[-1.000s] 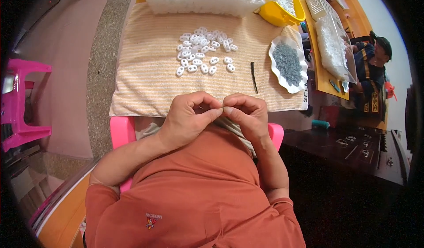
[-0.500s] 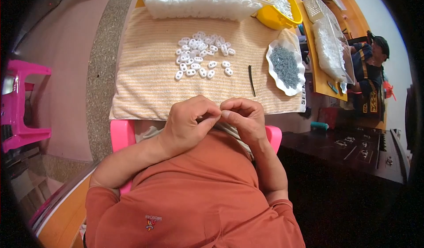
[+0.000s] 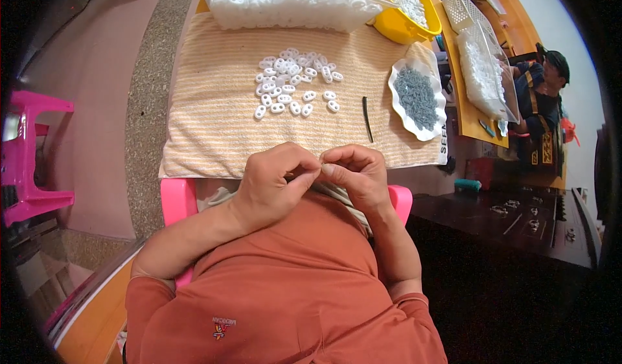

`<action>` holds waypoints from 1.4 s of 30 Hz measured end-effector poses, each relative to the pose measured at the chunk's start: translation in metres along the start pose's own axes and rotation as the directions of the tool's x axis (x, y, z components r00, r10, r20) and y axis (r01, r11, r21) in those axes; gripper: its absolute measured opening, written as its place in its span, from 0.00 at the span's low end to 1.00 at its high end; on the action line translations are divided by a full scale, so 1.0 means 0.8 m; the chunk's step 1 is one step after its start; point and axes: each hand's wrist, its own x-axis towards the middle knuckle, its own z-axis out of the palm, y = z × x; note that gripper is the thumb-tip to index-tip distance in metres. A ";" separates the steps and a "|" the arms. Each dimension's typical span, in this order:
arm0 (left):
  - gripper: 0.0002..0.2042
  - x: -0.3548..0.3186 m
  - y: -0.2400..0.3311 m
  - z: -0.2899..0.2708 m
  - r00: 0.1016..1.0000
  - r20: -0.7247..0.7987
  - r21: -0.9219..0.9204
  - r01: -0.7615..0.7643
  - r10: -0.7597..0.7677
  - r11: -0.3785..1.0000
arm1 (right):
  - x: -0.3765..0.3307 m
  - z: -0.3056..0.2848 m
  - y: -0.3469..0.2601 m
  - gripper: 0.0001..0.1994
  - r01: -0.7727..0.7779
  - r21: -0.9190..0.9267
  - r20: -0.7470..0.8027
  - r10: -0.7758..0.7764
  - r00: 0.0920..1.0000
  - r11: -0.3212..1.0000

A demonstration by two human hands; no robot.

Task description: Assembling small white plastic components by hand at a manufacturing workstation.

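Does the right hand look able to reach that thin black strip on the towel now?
Probably yes: the thin black strip lies just beyond the right hand, with only striped towel showing between. Its fingertips are close against the left hand, though, so it would likely have to draw away first.

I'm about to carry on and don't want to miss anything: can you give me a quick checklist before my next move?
1. Hands close together: ok. The left hand and right hand meet or nearly meet at the fingertips.
2. Something held in the fingers: cannot tell; any small thing there is hidden.
3. White pieces on the towel: ok, ahead of the hands.
4. White pieces in neat rows: not ok; they lie in a loose heap with several scattered beside it.
5. Grey bits contained: ok, gathered in the white dish.
6. Black stick clear of the heap: ok, between heap and dish.
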 end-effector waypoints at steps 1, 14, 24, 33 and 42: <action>0.04 -0.001 -0.001 0.001 1.000 -0.001 0.001 0.001 -0.001 1.000 | 0.000 0.000 0.001 0.06 0.008 -0.010 -0.004 -0.009 1.000 1.000; 0.02 0.003 -0.005 0.001 0.905 0.137 -0.482 0.417 -0.403 0.771 | -0.001 -0.002 -0.010 0.05 0.387 -0.629 0.014 -0.488 0.873 0.674; 0.03 0.004 -0.009 0.000 0.889 0.204 -0.524 0.453 -0.411 0.721 | 0.040 -0.117 -0.077 0.05 0.045 -0.999 0.023 -0.796 0.605 0.005; 0.05 0.007 -0.005 -0.003 0.849 0.275 -0.576 0.521 -0.451 0.630 | -0.007 -0.031 -0.035 0.09 0.314 -0.533 0.132 -0.289 0.948 0.785; 0.05 0.004 -0.008 -0.006 0.829 0.368 -0.668 0.550 -0.420 0.501 | 0.001 -0.011 -0.006 0.09 0.403 -0.340 0.291 -0.313 0.904 0.850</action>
